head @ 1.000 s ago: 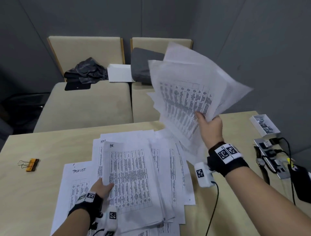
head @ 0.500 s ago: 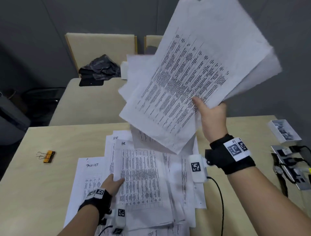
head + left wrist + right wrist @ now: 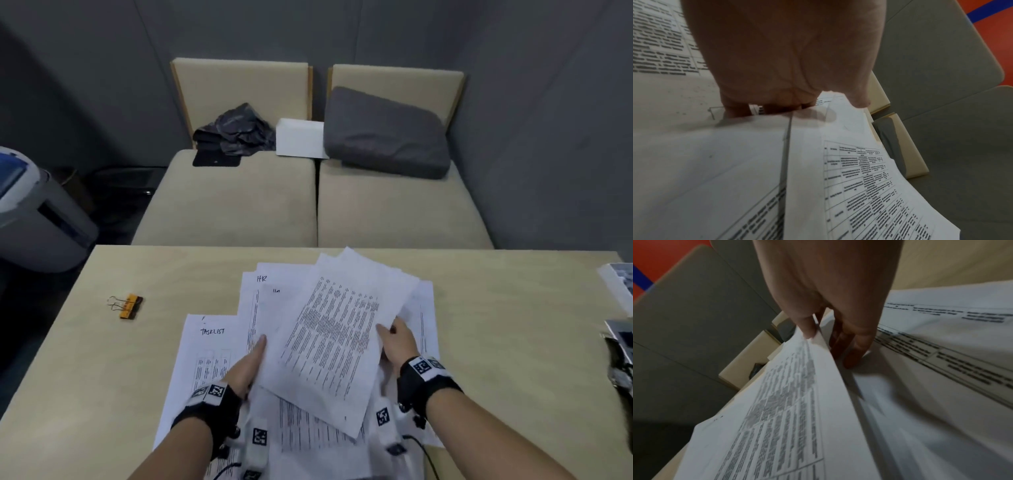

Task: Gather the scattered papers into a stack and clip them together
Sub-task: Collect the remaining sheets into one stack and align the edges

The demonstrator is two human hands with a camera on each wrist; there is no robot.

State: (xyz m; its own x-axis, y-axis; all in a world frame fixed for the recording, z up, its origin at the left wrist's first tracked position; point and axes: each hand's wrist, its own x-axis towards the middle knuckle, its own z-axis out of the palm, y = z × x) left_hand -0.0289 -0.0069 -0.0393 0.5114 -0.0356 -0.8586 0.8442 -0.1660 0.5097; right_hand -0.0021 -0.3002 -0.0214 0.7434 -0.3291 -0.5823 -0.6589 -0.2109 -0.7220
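Sheaf of printed papers (image 3: 329, 342): centre of desk (image 3: 513, 325), over loose sheets (image 3: 212, 359). The right hand (image 3: 397, 346) pinches its right edge and the left hand (image 3: 245, 370) its left. Long axis skewed, head end toward the far-right corner. Risk: fanned sheets slip or land crooked, and unsquared edges defeat the binder clip (image 3: 127, 306), which lies well apart near the left edge.

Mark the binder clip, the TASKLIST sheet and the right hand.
binder clip (image 3: 129, 306): head view, on its orange body.
TASKLIST sheet (image 3: 205, 363): head view, on the printed table below the heading.
right hand (image 3: 399, 343): head view, on the back of the hand.
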